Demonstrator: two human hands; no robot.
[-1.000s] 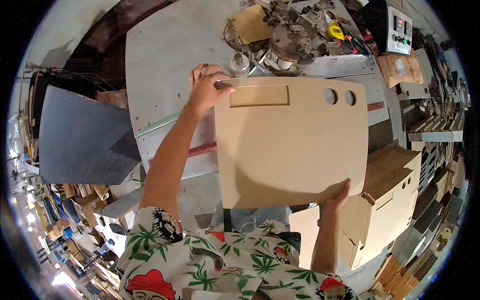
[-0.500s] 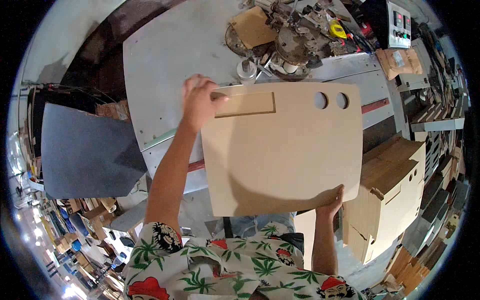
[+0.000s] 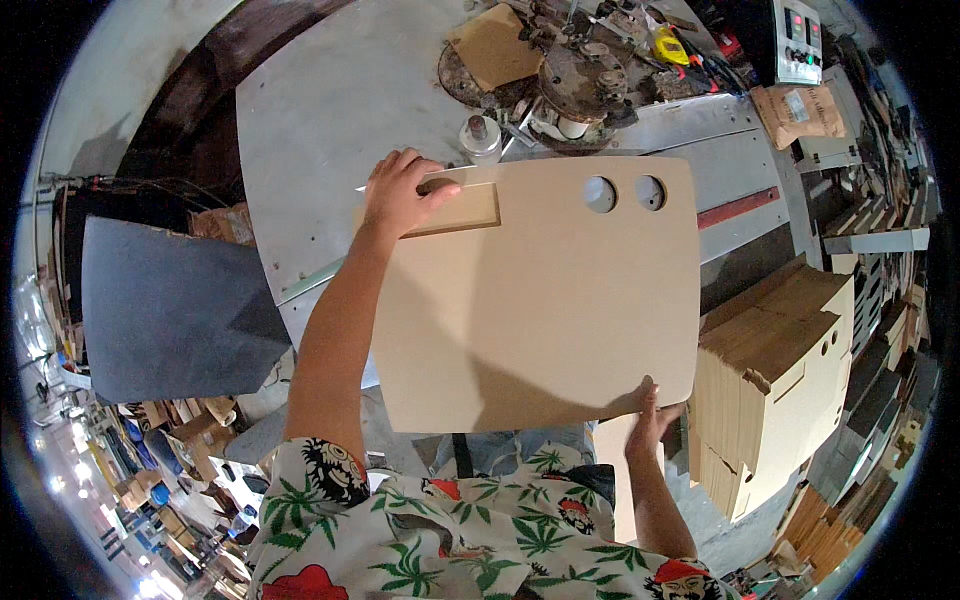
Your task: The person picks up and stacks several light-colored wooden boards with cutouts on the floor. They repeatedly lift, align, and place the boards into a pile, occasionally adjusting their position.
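Observation:
A beige fibreboard panel (image 3: 540, 310) with rounded corners is held in front of me, over the near part of a grey metal machine table (image 3: 330, 120). It has a rectangular recess near its far left corner and two round holes near its far right. My left hand (image 3: 402, 195) is closed over the far left edge, its thumb on the panel's face beside the recess. My right hand (image 3: 650, 425) grips the near edge close to the right corner, thumb on top and other fingers mostly hidden below.
Beyond the panel stand a white bottle (image 3: 481, 138), greasy round machine parts (image 3: 580, 85) and a yellow tape measure (image 3: 668, 45). A stack of similar panels (image 3: 790, 400) stands at right. A dark grey board (image 3: 180, 310) lies left. A control box (image 3: 798, 45) is far right.
The panel has shifted left with both hands, and its right side has tilted slightly. My left fingers have come down onto the far edge.

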